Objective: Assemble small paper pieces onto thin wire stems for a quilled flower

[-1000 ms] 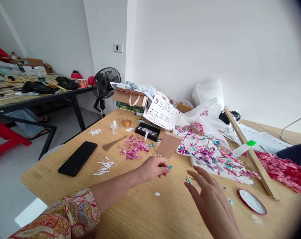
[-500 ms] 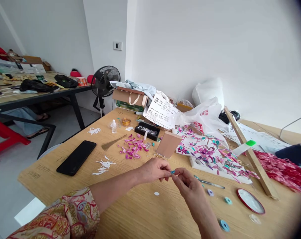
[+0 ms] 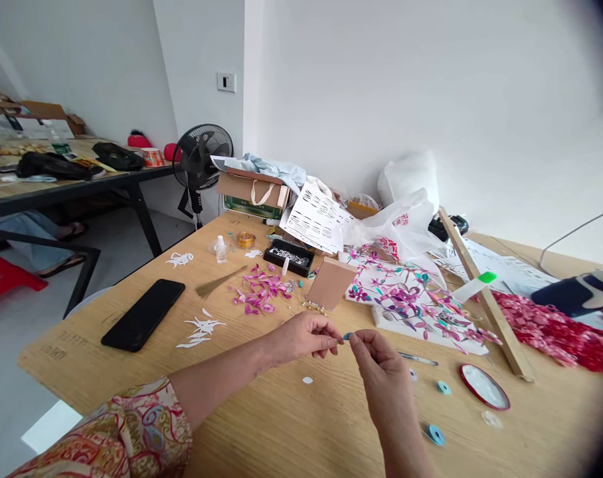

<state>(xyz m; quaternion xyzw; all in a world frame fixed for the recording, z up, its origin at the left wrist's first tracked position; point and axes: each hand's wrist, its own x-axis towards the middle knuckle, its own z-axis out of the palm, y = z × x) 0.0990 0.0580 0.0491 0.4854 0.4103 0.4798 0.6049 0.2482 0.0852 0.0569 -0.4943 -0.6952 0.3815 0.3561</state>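
Over the front middle of the table, my right hand pinches a small blue piece between thumb and fingertips; its exact kind is too small to tell. Just left of it, my left hand has thumb and forefinger pressed together close to the blue piece. Whatever it pinches does not show. A small white oval lies on the table below the hands. Right of my right hand are a blue thread spool, a teal spool, and tweezers.
Pink petals, white strips and a black phone lie to the left. A brown card leans beyond my hands. Flower sprays, a wooden bar and a red-rimmed round dish are at the right.
My hands have drawn slightly apart, and the blue piece now sits at my right fingertips. The whole view has shifted, so things on the table appear a little further left.
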